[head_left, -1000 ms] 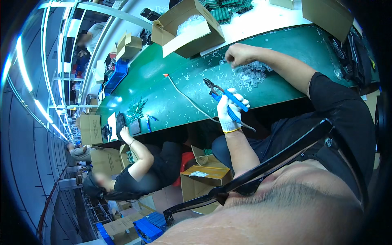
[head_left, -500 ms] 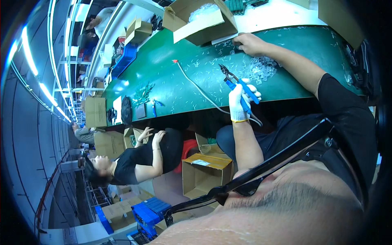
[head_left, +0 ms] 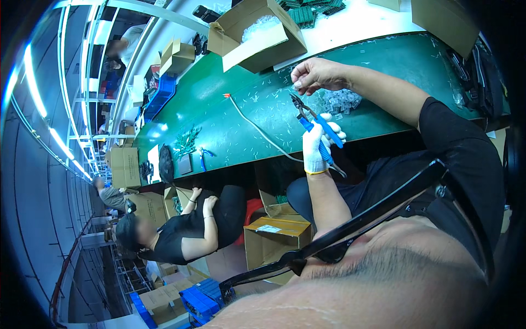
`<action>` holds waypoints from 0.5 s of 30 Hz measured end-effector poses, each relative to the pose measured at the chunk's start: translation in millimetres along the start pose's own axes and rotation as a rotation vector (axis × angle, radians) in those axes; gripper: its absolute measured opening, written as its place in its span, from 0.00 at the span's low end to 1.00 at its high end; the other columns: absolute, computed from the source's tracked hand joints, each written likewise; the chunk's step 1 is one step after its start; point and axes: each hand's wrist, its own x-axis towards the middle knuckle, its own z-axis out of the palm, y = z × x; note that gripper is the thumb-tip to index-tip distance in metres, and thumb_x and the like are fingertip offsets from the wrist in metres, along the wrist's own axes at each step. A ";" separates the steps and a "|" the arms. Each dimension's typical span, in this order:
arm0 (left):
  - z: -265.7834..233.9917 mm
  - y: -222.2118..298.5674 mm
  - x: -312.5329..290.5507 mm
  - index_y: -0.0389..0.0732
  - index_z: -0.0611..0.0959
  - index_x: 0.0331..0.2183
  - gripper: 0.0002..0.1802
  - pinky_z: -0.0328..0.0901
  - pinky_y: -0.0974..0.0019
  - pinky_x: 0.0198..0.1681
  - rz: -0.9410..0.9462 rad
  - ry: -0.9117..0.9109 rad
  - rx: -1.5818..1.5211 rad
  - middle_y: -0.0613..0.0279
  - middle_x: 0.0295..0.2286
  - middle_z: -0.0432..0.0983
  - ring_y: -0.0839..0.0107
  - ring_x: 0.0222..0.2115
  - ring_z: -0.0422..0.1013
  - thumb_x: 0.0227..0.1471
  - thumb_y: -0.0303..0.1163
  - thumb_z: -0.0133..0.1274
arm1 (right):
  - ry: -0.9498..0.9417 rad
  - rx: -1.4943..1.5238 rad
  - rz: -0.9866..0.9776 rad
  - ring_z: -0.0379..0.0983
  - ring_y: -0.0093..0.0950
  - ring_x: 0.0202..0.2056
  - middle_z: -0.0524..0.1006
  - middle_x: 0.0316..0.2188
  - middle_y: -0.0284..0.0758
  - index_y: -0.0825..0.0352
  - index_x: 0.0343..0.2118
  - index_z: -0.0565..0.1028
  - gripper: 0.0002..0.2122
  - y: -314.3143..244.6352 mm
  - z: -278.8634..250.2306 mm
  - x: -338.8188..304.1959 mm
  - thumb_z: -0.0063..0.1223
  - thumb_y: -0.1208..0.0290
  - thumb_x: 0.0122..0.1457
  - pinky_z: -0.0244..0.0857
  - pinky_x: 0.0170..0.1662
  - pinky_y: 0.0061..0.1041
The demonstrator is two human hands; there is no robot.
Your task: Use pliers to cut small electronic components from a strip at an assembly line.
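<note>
My left hand (head_left: 315, 149), in a white knit glove, is closed around blue-handled side cutters (head_left: 307, 112). Their dark jaws point up over the green table. Just beyond the jaws is my bare right hand (head_left: 320, 75), its thumb and forefinger pinched together on a small pale piece (head_left: 297, 85) too small to name. Below that hand lies a heap of small clear plastic pieces (head_left: 338, 102). Thin clear scraps are scattered around it on the green tabletop (head_left: 213, 118).
A grey cord (head_left: 253, 124) with a red end crosses the table and hangs over its near edge. An open cardboard box (head_left: 257, 49) of clear material stands at the far side. To the left sits a co-worker (head_left: 181, 230), with spare pliers (head_left: 204, 158) on the table nearby.
My right hand has drawn back from beside the cardboard box to just above the cutter jaws, fingers now pinched. The left hand keeps its hold on the cutters. The whole view has shifted slightly.
</note>
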 end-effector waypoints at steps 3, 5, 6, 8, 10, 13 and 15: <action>-1.5 -1.1 -0.3 0.34 0.74 0.53 0.25 0.76 0.50 0.37 0.020 -0.016 0.039 0.48 0.32 0.80 0.54 0.30 0.80 0.68 0.46 0.49 | 0.019 -0.094 0.000 0.79 0.24 0.36 0.81 0.32 0.31 0.64 0.35 0.79 0.05 0.9 5.0 -2.5 0.66 0.74 0.59 0.73 0.40 0.26; -4.3 -1.3 0.0 0.34 0.74 0.53 0.25 0.77 0.50 0.37 0.025 -0.018 0.062 0.48 0.33 0.81 0.54 0.30 0.80 0.68 0.46 0.49 | 0.012 -0.105 -0.003 0.78 0.23 0.36 0.81 0.32 0.30 0.64 0.35 0.79 0.05 1.4 8.0 -2.8 0.67 0.74 0.59 0.73 0.40 0.27; -4.5 -1.3 -0.1 0.33 0.74 0.53 0.25 0.77 0.51 0.37 0.028 -0.022 0.065 0.48 0.33 0.81 0.54 0.31 0.80 0.68 0.46 0.49 | 0.013 -0.111 -0.001 0.77 0.23 0.35 0.80 0.31 0.30 0.64 0.35 0.80 0.05 2.0 7.9 -2.7 0.67 0.74 0.59 0.72 0.40 0.27; -4.7 -1.3 -0.5 0.33 0.74 0.53 0.26 0.77 0.51 0.37 0.033 -0.030 0.070 0.48 0.33 0.81 0.54 0.31 0.80 0.67 0.46 0.50 | 0.015 -0.109 -0.005 0.77 0.23 0.34 0.80 0.31 0.30 0.64 0.35 0.80 0.05 2.8 7.4 -2.5 0.67 0.74 0.58 0.72 0.40 0.27; -6.1 -0.9 -0.9 0.33 0.74 0.54 0.27 0.77 0.52 0.37 0.041 -0.039 0.112 0.48 0.33 0.81 0.54 0.31 0.80 0.66 0.46 0.51 | 0.013 -0.095 -0.016 0.76 0.23 0.34 0.80 0.31 0.30 0.65 0.35 0.80 0.05 2.2 8.8 -2.6 0.67 0.75 0.58 0.72 0.39 0.27; -5.1 -1.5 -2.0 0.32 0.74 0.54 0.28 0.77 0.53 0.37 0.052 -0.042 0.139 0.49 0.33 0.81 0.55 0.31 0.81 0.65 0.46 0.53 | 0.023 -0.123 -0.008 0.76 0.23 0.33 0.79 0.30 0.30 0.65 0.34 0.80 0.05 1.3 10.5 -4.0 0.67 0.75 0.58 0.71 0.38 0.26; -2.8 -1.3 -3.7 0.32 0.74 0.54 0.28 0.78 0.54 0.37 0.059 -0.030 0.167 0.50 0.33 0.81 0.56 0.31 0.81 0.64 0.45 0.54 | 0.011 -0.135 -0.026 0.75 0.22 0.32 0.79 0.29 0.30 0.66 0.34 0.80 0.05 0.3 8.8 -4.8 0.68 0.76 0.57 0.71 0.37 0.25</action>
